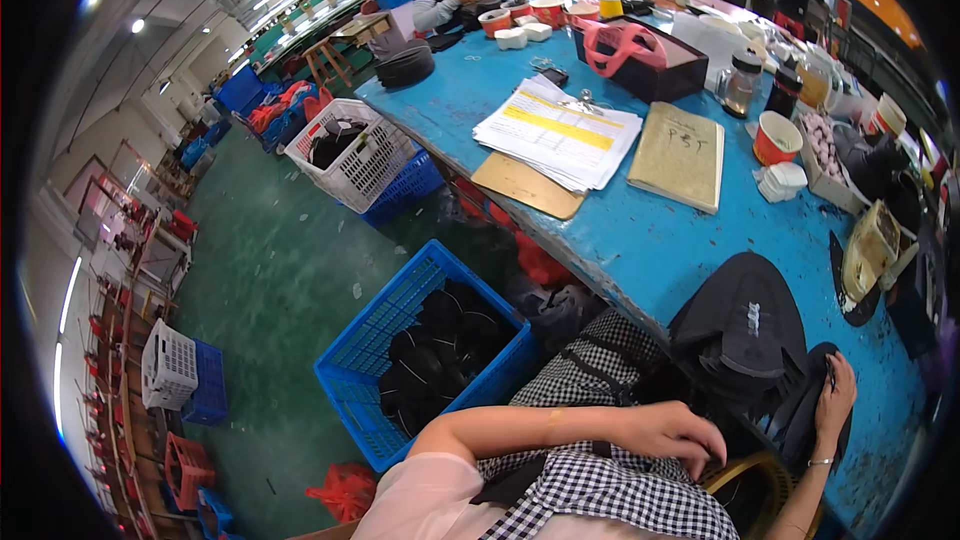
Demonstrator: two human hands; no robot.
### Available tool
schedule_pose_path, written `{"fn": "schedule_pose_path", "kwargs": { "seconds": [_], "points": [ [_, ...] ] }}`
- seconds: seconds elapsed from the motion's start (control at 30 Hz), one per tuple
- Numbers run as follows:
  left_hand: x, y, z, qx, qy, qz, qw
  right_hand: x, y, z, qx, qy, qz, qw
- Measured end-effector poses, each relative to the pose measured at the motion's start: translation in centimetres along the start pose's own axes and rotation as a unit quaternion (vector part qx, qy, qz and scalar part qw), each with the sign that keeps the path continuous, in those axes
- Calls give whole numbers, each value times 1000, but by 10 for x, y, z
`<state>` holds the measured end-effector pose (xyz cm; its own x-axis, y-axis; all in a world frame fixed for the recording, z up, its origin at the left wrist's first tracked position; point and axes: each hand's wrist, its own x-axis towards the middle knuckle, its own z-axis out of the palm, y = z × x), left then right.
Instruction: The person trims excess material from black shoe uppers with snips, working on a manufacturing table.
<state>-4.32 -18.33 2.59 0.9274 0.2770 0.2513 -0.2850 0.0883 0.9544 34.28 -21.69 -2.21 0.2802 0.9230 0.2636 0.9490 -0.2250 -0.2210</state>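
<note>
Two bare hands are nearest, well apart from each other. The left hand [680, 432], between 4 and 5 o'clock, has curled fingers above the yellow rim [762, 461] of a container; I cannot tell if it holds something. At 4 o'clock, the right hand [838, 395] lies with its fingers on a flat black piece [805, 405] at the counter's edge; whether it grips this piece, I cannot tell. Just beside, between 3 and 4 o'clock, a stack of black pieces [735, 310] rests on the blue counter [640, 250], with a small white marking on its top.

At 5 o'clock, a black-and-white checked apron [625, 495] covers the person's lap. At 7 o'clock, a blue crate [365, 370] stands on the green floor [260, 310] and contains black items [435, 350].

Farther along the counter, a gold-coloured notebook [680, 157] lies at 2 o'clock, and papers [560, 130] lie on a brown clipboard [525, 187] at 1 o'clock. At 10 o'clock, a white crate [365, 175] sits on a blue one. Farthest, at 12 o'clock, another person [440, 0] sits behind the counter, with both hands raised together.
</note>
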Motion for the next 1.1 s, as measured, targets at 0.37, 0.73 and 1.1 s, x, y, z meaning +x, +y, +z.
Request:
{"fn": "schedule_pose_path", "kwargs": {
  "seconds": [0.37, 0.73, 1.1],
  "points": [
    [-194, 63, -121, 11, 544, 37, 838, 9, 25, -6, -4, 4, 34, 999],
    [-123, 208, -205, 11, 518, 133, 845, 12, -50, -50, 352, -23, 130, 926],
    [120, 124, -172, 320, -76, -213, 920, 14, -89, -63, 528, -92, 228, 813]
  ]
}}
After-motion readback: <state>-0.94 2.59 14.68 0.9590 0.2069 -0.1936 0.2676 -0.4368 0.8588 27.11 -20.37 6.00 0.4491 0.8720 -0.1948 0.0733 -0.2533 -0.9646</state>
